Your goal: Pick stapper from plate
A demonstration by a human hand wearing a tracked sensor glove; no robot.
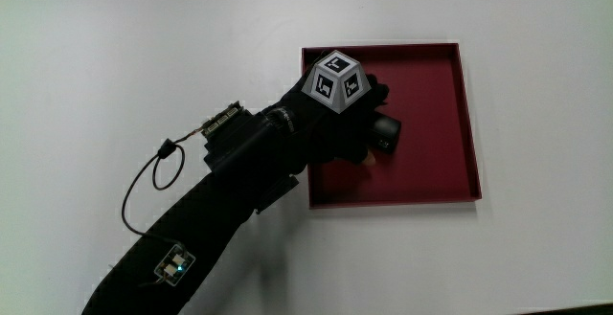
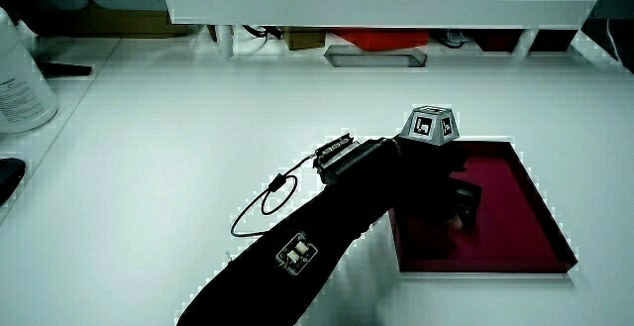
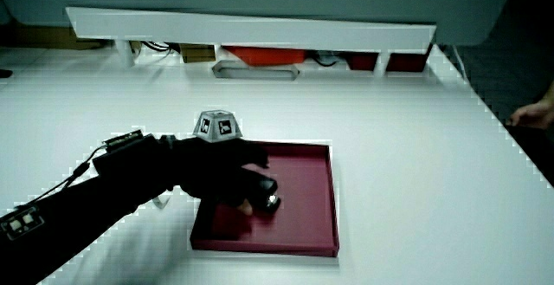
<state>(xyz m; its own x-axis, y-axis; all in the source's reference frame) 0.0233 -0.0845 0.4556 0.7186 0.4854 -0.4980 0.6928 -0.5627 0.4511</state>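
A dark red square tray (image 1: 467,114) lies on the white table. A small black stapler (image 1: 387,133) sits in it, near the tray's middle. The gloved hand (image 1: 356,131) reaches into the tray, its fingers curled around the stapler and covering most of it. A patterned cube (image 1: 337,78) rides on the back of the hand. In both side views the stapler (image 3: 265,195) (image 2: 467,205) shows low in the tray (image 3: 318,200) (image 2: 535,217) under the hand (image 3: 227,174) (image 2: 426,172). I cannot tell whether the stapler is lifted off the tray floor.
A white bottle (image 2: 18,78) and a dark object (image 2: 6,181) stand at the table's edge in a side view. The low white partition (image 2: 376,5) (image 3: 251,25) has a red item (image 2: 382,39) under it. A thin cable loop (image 1: 144,186) hangs from the forearm.
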